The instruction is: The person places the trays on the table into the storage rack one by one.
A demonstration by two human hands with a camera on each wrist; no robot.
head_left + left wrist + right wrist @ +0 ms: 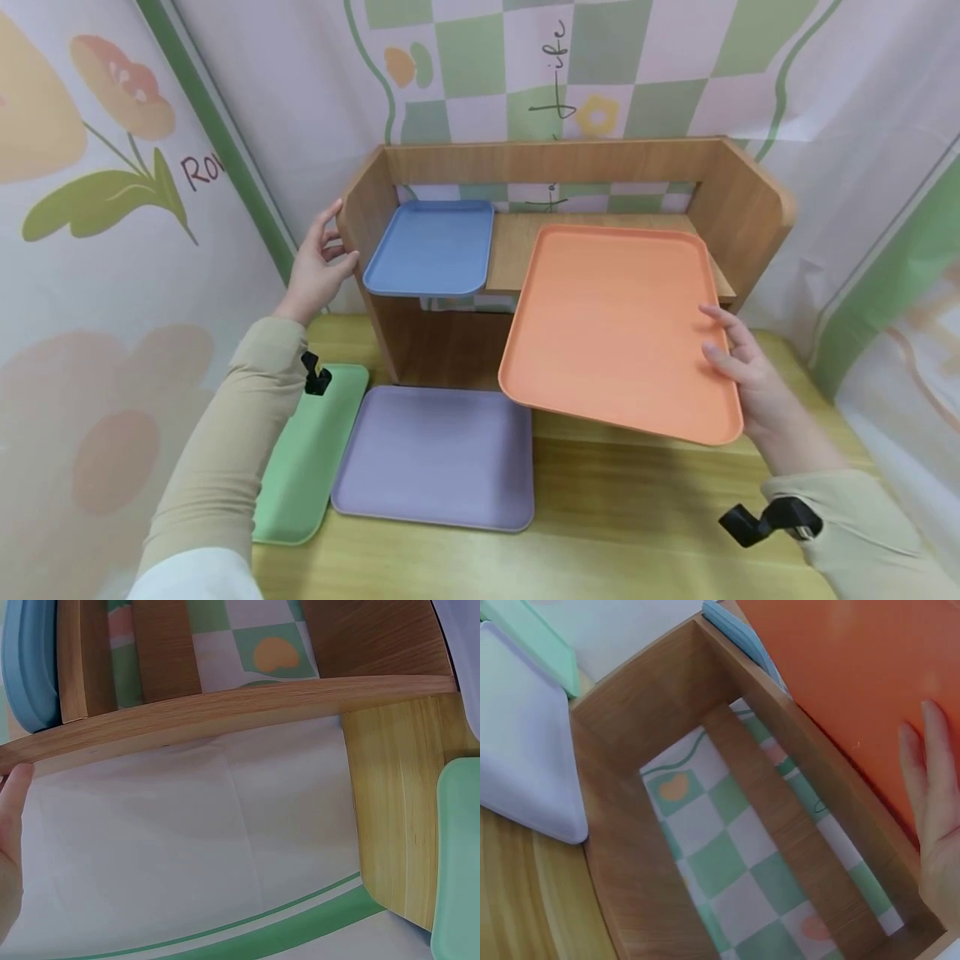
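Note:
A large orange tray (pixel 615 317) hangs tilted in front of a wooden shelf unit (pixel 555 162), its far edge over the right part of the shelf board. My right hand (pixel 726 346) grips the tray's right rim, with fingers lying on the tray (pixel 855 667) in the right wrist view. A smaller blue tray (pixel 433 246) lies on the left part of the shelf board and sticks out over its front. With straight fingers, my left hand (pixel 328 246) rests against the outside of the shelf's left side panel (pixel 225 712) and holds nothing.
On the yellow-green table (pixel 637 517) a purple tray (pixel 438 454) lies flat in front of the shelf. A green tray (pixel 307 454) lies to its left, partly under my left sleeve. Patterned cloth hangs close behind and at both sides.

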